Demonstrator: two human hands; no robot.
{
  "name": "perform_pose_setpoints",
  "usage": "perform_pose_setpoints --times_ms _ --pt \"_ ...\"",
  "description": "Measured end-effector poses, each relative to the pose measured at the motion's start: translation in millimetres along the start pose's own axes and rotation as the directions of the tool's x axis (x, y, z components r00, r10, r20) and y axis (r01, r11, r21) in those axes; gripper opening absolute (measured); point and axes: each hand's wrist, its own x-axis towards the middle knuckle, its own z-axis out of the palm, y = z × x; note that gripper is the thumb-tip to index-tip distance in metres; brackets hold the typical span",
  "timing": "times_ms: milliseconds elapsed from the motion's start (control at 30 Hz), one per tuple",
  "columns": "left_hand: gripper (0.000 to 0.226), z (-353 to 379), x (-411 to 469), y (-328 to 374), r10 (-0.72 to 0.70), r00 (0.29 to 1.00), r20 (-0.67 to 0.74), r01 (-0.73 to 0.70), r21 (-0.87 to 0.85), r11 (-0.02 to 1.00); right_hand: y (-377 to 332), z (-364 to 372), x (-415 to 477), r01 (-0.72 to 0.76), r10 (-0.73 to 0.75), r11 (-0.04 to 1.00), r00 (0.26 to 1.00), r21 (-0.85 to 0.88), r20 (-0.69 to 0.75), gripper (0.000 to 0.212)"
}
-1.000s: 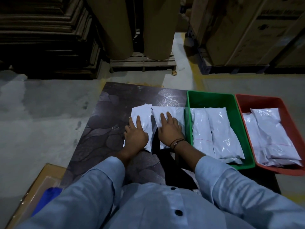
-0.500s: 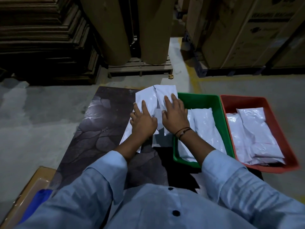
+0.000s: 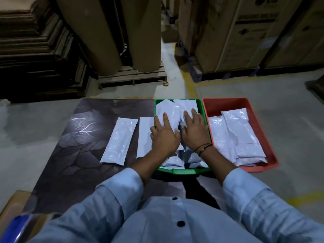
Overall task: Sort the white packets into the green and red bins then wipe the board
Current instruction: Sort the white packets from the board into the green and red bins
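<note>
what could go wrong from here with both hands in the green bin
The packets under the left hand and right hand lie crumpled atop a well-filled green bin; they may spring up or spill over its rim. The left hand also overlaps the loose packet beside the bin on the board and could drag it when pulled back.

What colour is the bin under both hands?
Green: the green bin shows best in the head view, left of the red bin.

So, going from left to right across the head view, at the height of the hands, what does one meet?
Board → packet → second packet → left hand → right hand → red bin. The green bin lies under both hands, so I leave it out.
</note>
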Motion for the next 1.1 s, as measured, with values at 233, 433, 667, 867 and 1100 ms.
perform_pose_setpoints --times_ms 233,433,667,867,1100 --pt "0.074 25.9 -7.2 2.4 0.023 0.999 -0.022 -0.02 0.142 0.99 22.6 5.5 -7.0 0.035 -0.033 0.997 0.999 -0.074 0.017 0.06" --pt "0.064 41.3 3.6 -7.6 0.203 0.974 0.097 -0.217 0.173 0.961 28.6 18.1 -4.3 0.133 -0.127 0.984 0.99 -0.115 0.063 0.059" --pt "0.063 55.4 7.2 -14.1 0.199 0.967 0.156 -0.232 0.24 0.943 29.7 34.0 -12.4 0.109 -0.094 0.984 0.989 -0.139 0.114 0.064" --pt "0.063 62.6 8.0 -18.6 0.189 0.97 0.15 -0.219 0.22 0.95 30.9 47.6 -16.1 0.087 -0.072 0.985 0.992 -0.146 0.103 0.07" --pt "0.065 57.8 13.6 -23.7 0.191 0.957 0.219 -0.234 0.192 0.953 29.7 46.5 -17.6 0.097 -0.077 0.983 0.988 -0.154 0.131 0.071"
